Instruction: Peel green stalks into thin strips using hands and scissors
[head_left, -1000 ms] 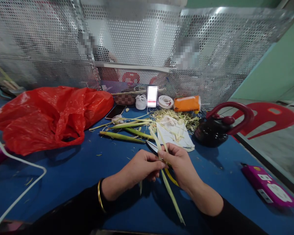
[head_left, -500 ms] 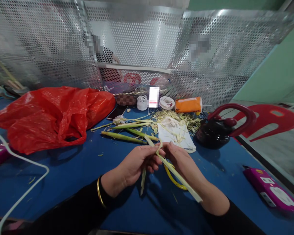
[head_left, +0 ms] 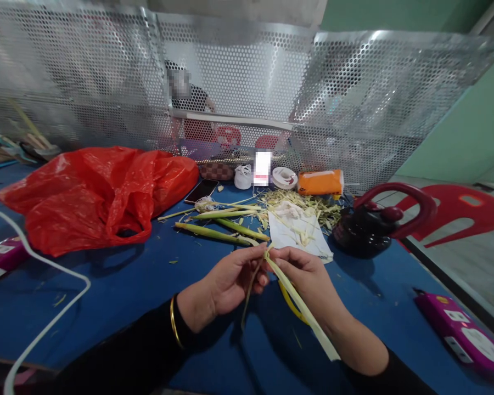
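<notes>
My left hand (head_left: 224, 282) and my right hand (head_left: 313, 282) meet fingertip to fingertip over the front of the table. Between their pinched fingers is a pale green leaf strip (head_left: 300, 306), folded or knotted at the pinch. Its long flat end slants down in front of my right wrist. A thinner, darker end (head_left: 248, 299) hangs below my left fingers. Behind my right hand a yellow curved handle (head_left: 290, 306) shows on the table; the rest of it is hidden. Several green husk-covered stalks (head_left: 209, 232) lie just beyond my fingers.
Leaf scraps (head_left: 319, 207) pile by a white sheet (head_left: 286, 230). A dark kettle (head_left: 362, 233) stands right, a red plastic bag (head_left: 94, 197) left. Along the mesh screen are a ribbon roll (head_left: 285, 178) and orange pack (head_left: 321, 182). A purple pack (head_left: 463, 332) and white cable (head_left: 66, 266) flank my arms.
The strip's long end has swung from hanging between my hands to lying across in front of my right wrist. The scissor blade seen earlier is now hidden. The view has shifted slightly.
</notes>
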{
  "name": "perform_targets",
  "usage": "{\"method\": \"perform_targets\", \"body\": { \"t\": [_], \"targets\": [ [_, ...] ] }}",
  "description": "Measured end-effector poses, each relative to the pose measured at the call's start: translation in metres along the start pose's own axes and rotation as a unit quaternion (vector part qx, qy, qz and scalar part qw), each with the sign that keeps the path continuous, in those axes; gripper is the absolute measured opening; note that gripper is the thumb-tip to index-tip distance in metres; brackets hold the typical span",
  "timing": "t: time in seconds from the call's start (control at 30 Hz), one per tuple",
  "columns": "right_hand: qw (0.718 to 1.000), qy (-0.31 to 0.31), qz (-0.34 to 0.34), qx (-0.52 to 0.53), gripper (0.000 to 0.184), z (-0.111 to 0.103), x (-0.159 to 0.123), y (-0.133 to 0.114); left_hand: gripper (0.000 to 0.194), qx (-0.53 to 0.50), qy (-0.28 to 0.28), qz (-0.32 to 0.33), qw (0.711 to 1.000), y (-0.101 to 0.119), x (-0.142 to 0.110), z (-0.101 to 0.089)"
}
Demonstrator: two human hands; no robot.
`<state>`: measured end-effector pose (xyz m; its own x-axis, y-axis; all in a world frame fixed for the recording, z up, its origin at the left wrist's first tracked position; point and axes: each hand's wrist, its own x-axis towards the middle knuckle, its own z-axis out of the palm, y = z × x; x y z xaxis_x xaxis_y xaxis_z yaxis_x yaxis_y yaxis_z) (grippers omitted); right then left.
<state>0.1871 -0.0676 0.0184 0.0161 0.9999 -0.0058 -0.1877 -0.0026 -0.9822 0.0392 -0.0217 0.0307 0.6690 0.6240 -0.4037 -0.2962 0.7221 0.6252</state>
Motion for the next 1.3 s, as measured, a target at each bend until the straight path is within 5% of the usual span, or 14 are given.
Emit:
{"method": "perform_targets", "body": {
  "t": [0.33,0.6,0.87,1.03,1.17,1.3],
  "targets": [
    [0.946,0.074,-0.131,-0.287,0.019,-0.01,-0.001,0.0,0.015,0.064,0.001,0.06,0.996,-0.003,0.003,-0.004],
    [0.938,0.06,-0.141,-0.311,0.02,-0.01,0.0,0.004,0.012,0.065,0.009,0.072,0.995,-0.003,0.006,-0.005],
    [0.906,0.07,-0.231,-0.347,0.015,-0.014,-0.001,0.001,0.022,0.112,0.061,0.106,0.986,0.0,-0.001,0.001],
    [0.951,0.089,-0.123,-0.27,0.032,-0.01,-0.004,-0.009,0.026,0.138,0.084,0.128,0.979,0.005,-0.002,0.003],
    [0.981,0.022,-0.002,-0.192,0.049,-0.007,-0.005,-0.016,0.025,0.161,0.092,0.147,0.972,0.004,-0.001,0.003],
    [0.986,-0.018,0.074,-0.148,0.045,-0.005,-0.006,-0.018,0.02,0.21,0.091,0.168,0.959,0.002,-0.002,0.004]
  ]
}}
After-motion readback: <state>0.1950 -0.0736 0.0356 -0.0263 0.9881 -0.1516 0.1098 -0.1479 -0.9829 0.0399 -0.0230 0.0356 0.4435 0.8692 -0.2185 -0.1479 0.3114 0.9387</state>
